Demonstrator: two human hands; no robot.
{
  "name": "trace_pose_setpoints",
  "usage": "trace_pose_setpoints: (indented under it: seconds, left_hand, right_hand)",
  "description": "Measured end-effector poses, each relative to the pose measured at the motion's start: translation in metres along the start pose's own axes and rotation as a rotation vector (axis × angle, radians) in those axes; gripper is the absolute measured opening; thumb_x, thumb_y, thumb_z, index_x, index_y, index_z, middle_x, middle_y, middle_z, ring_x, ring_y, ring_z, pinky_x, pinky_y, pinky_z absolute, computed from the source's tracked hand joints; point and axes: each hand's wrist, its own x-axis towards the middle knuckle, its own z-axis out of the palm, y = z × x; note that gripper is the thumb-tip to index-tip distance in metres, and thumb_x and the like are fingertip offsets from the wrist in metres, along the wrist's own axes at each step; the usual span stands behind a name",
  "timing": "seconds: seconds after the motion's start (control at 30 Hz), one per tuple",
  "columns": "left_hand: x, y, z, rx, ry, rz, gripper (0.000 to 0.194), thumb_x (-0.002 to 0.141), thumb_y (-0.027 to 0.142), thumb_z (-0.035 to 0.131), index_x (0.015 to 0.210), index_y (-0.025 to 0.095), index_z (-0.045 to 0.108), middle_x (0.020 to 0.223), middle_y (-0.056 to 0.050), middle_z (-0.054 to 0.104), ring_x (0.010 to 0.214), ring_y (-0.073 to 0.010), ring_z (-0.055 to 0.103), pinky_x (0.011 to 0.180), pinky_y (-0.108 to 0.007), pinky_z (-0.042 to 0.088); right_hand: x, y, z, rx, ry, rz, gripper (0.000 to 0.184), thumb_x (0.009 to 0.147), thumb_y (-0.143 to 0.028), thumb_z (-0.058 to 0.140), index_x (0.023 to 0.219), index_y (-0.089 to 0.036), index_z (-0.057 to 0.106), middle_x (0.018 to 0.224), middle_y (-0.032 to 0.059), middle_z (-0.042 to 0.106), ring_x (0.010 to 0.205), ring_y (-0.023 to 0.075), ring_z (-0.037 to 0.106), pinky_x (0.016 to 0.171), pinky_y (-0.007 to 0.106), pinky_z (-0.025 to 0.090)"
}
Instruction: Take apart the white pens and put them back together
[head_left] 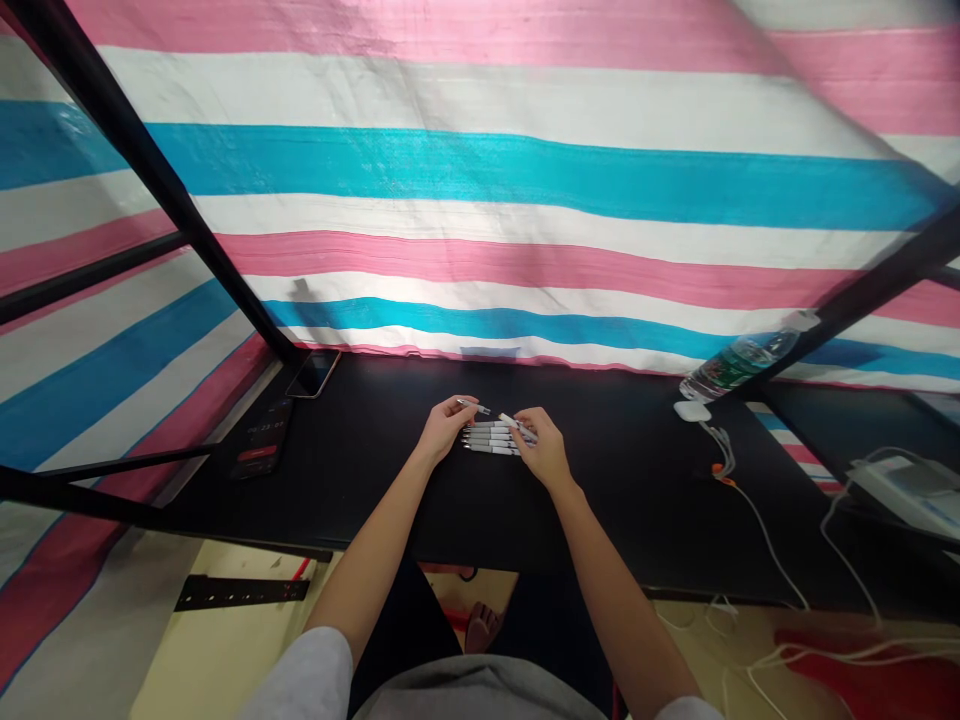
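In the head view, my left hand [444, 428] is closed, pinching a slim pen [477, 407] with a dark end that points right. My right hand [543, 446] is closed around a white pen piece [510, 422], slanted toward the left hand. Whether it is a cap or a barrel is too small to tell. A short gap separates the two held pieces. Just below them, several white and grey pens [487, 440] lie side by side in a row on the black table [480, 510]. My right fingers cover the right ends of some of these pens.
Two phones lie at the left, one with a lit screen [260, 445] and one near the back edge [315, 374]. At the back right a clear water bottle [739, 365] leans by a white charger [691, 411] with cables. Striped sheeting [480, 170] hangs behind the table.
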Motion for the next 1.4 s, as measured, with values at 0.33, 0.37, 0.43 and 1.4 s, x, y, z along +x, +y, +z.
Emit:
trace_pose_setpoints:
  seconds: [0.33, 0.37, 0.43, 1.4]
  left_hand:
    - [-0.002, -0.004, 0.001, 0.086, -0.077, -0.031, 0.030, 0.070, 0.038, 0.077, 0.087, 0.015, 0.069, 0.062, 0.000, 0.060, 0.061, -0.0108, 0.054, 0.061, -0.023, 0.039]
    - [-0.002, -0.004, 0.000, 0.093, -0.074, -0.033, 0.030, 0.070, 0.038, 0.077, 0.087, 0.015, 0.069, 0.062, 0.000, 0.060, 0.061, -0.0109, 0.054, 0.061, -0.023, 0.039]
    - [-0.002, -0.004, 0.000, 0.101, -0.071, -0.034, 0.030, 0.070, 0.038, 0.076, 0.087, 0.015, 0.069, 0.063, 0.000, 0.060, 0.062, -0.0109, 0.054, 0.062, -0.023, 0.040]
    - [-0.001, -0.001, 0.000, 0.116, -0.091, 0.044, 0.030, 0.070, 0.036, 0.076, 0.090, 0.016, 0.070, 0.069, 0.000, 0.064, 0.067, -0.0117, 0.057, 0.068, -0.025, 0.044]
  right_hand:
    - [0.002, -0.001, 0.001, 0.287, 0.071, 0.231, 0.023, 0.084, -0.035, 0.062, 0.100, -0.022, 0.072, 0.094, 0.0056, 0.061, 0.080, 0.0158, 0.061, 0.058, 0.024, 0.052]
    - [0.003, 0.002, 0.002, 0.355, 0.090, 0.268, 0.025, 0.082, -0.036, 0.063, 0.101, -0.022, 0.071, 0.097, 0.0060, 0.061, 0.083, 0.0167, 0.062, 0.060, 0.025, 0.053]
    - [0.004, 0.007, 0.005, 0.485, 0.122, 0.350, 0.028, 0.079, -0.037, 0.065, 0.101, -0.021, 0.068, 0.095, 0.0055, 0.063, 0.076, 0.0157, 0.063, 0.060, 0.026, 0.053]
    - [0.008, 0.009, 0.002, 0.801, 0.131, 0.657, 0.037, 0.070, -0.053, 0.073, 0.076, -0.017, 0.065, 0.068, 0.0057, 0.071, 0.057, 0.0170, 0.066, 0.046, 0.026, 0.053]
